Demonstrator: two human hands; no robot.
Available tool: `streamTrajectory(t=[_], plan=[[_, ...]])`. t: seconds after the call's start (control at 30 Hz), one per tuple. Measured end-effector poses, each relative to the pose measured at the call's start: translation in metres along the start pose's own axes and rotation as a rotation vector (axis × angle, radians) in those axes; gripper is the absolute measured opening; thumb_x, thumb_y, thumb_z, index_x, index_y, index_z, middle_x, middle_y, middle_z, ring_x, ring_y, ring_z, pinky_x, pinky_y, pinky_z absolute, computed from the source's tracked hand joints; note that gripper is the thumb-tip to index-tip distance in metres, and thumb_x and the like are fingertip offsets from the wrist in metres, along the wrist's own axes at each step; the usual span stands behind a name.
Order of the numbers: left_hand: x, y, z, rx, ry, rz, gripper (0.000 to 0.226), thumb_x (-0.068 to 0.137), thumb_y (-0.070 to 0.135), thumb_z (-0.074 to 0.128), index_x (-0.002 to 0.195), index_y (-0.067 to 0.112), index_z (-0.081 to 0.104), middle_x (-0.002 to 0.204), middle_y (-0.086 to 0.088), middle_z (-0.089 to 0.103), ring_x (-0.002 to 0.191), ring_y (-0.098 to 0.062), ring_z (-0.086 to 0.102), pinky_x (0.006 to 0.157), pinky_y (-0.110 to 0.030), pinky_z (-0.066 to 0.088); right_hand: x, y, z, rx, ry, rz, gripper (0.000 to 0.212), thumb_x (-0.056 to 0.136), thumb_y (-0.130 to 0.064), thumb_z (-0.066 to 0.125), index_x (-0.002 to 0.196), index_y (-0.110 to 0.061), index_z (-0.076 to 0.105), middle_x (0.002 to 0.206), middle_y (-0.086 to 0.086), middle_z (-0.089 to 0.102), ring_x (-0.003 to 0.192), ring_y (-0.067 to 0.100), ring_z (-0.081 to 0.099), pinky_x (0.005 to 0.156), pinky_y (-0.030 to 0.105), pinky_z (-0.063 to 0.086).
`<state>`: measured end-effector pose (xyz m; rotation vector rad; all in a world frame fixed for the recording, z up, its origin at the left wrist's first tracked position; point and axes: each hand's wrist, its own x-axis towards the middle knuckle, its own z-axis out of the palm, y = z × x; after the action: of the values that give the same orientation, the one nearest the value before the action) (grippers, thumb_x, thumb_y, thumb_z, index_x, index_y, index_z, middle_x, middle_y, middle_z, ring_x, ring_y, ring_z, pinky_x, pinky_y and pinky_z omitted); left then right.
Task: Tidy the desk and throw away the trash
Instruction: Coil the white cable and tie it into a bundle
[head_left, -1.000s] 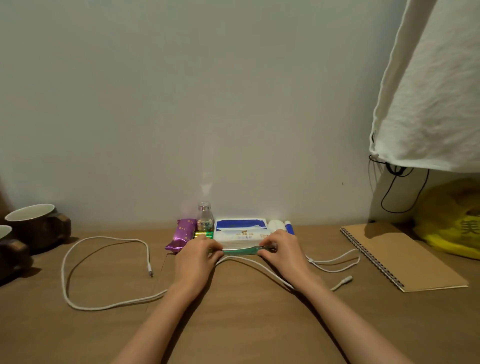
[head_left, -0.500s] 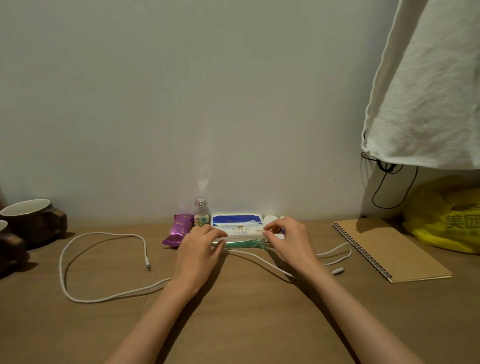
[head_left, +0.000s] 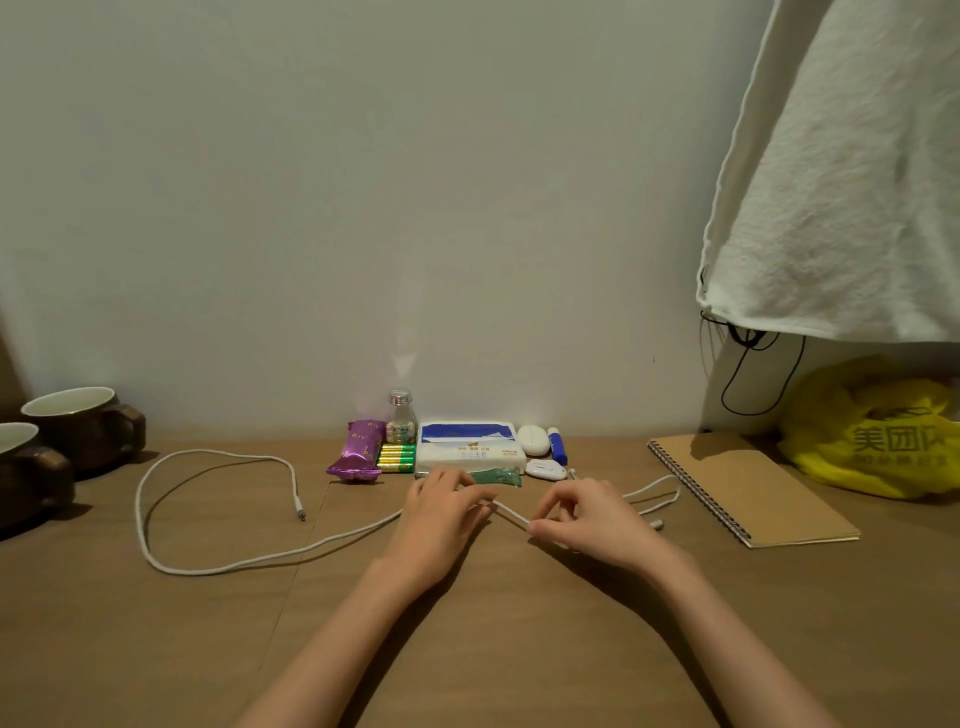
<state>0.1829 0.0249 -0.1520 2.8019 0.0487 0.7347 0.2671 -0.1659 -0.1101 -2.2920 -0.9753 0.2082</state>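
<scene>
On the desk (head_left: 467, 649), the right hand (head_left: 592, 519) pinches the white cable (head_left: 511, 513)

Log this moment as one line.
left hand: rests on cable | right hand: pinches cable | cable: sprawled on desk, uncoiled

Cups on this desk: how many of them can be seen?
2. The rear cup stands at the far left, near the wall. The front cup stands just before it, cut off by the left picture edge. Others may be hidden outside the view.
</scene>
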Motion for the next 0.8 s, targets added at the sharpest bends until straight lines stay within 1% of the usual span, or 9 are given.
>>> streamTrajectory(t=[0.1,0.23,0.37,0.47,0.53,0.63,0.67,0.7,0.8], plan=[[-0.007,-0.002,-0.003,-0.033,0.022,-0.01,0.022,0.091,0.034,0.055,0.112,0.032,0.06,0.113,0.007,0.051,0.111,-0.011,0.043,0.089,-0.022,0.026,0.001,0.001,0.005,-0.011,-0.042,0.002,0.012,0.08,-0.035,0.071,0.083,-0.023,0.07,0.061,-0.009,0.055,0.054,0.002,0.045,0.056,0.021,0.04],[-0.014,-0.006,-0.015,-0.061,0.056,-0.012,0.014,0.092,0.034,0.053,0.1,0.026,0.061,0.104,0.009,0.055,0.103,-0.01,0.045,0.092,-0.027,0.034,-0.003,-0.009,0.001,0.118,-0.129,-0.038,0.012,0.087,-0.032,0.064,0.086,-0.022,0.069,0.071,-0.008,0.063,0.061,0.001,0.054,0.057,0.019,0.047],[-0.017,-0.005,-0.037,-0.246,0.177,-0.013,0.012,0.091,0.03,0.057,0.089,0.021,0.065,0.087,0.01,0.062,0.085,-0.008,0.053,0.077,-0.029,0.044,-0.006,-0.027,-0.014,0.265,-0.121,-0.076,0.019,0.092,-0.035,0.059,0.094,-0.018,0.067,0.077,-0.004,0.057,0.062,0.001,0.047,0.054,0.013,0.037],[-0.016,0.001,-0.058,-0.479,0.294,-0.108,0.008,0.089,0.026,0.059,0.091,0.024,0.067,0.088,0.012,0.063,0.087,-0.004,0.057,0.072,-0.02,0.048,-0.008,-0.044,-0.023,0.294,-0.12,-0.121,0.028,0.094,-0.036,0.054,0.096,-0.01,0.065,0.076,-0.002,0.054,0.056,-0.001,0.042,0.051,0.012,0.034],[-0.015,0.005,-0.072,-0.562,0.385,-0.165,0.01,0.088,0.023,0.061,0.092,0.024,0.07,0.089,0.012,0.064,0.086,-0.005,0.059,0.067,-0.014,0.046,-0.008,-0.055,-0.025,0.245,-0.108,-0.158,0.037,0.095,-0.043,0.049,0.087,-0.009,0.063,0.076,0.0,0.052,0.062,0.003,0.042,0.057,0.015,0.034],[-0.016,0.007,-0.09,-0.673,0.498,-0.266,0.01,0.087,0.021,0.065,0.091,0.024,0.074,0.086,0.008,0.067,0.079,-0.005,0.06,0.062,-0.011,0.043,-0.009,-0.073,-0.024,0.28,-0.108,-0.251,0.044,0.092,-0.055,0.044,0.074,-0.018,0.059,0.079,0.017,0.052,0.074,0.012,0.043,0.066,0.026,0.035],[-0.016,0.006,-0.094,-0.735,0.515,-0.298,0.01,0.086,0.02,0.066,0.091,0.023,0.075,0.086,0.007,0.069,0.076,-0.003,0.061,0.061,-0.012,0.045,-0.008,-0.078,-0.023,0.32,-0.101,-0.272,0.044,0.093,-0.054,0.044,0.075,-0.017,0.06,0.082,0.024,0.052,0.076,0.015,0.044,0.066,0.029,0.036],[-0.017,0.006,-0.099,-0.81,0.517,-0.327,0.011,0.086,0.019,0.066,0.092,0.021,0.075,0.086,0.004,0.07,0.073,-0.001,0.062,0.059,-0.013,0.046,-0.008,-0.083,-0.022,0.353,-0.084,-0.285,0.04,0.095,-0.048,0.044,0.079,-0.015,0.06,0.08,0.025,0.052,0.075,0.016,0.043,0.065,0.028,0.036],[-0.02,0.006,-0.108,-0.976,0.45,-0.371,0.014,0.087,0.013,0.064,0.097,0.015,0.073,0.084,0.0,0.072,0.065,0.005,0.062,0.053,-0.011,0.045,-0.005,-0.095,-0.02,0.421,-0.025,-0.297,0.028,0.1,-0.031,0.042,0.087,-0.012,0.058,0.064,0.0,0.049,0.066,0.01,0.041,0.062,0.022,0.037]])
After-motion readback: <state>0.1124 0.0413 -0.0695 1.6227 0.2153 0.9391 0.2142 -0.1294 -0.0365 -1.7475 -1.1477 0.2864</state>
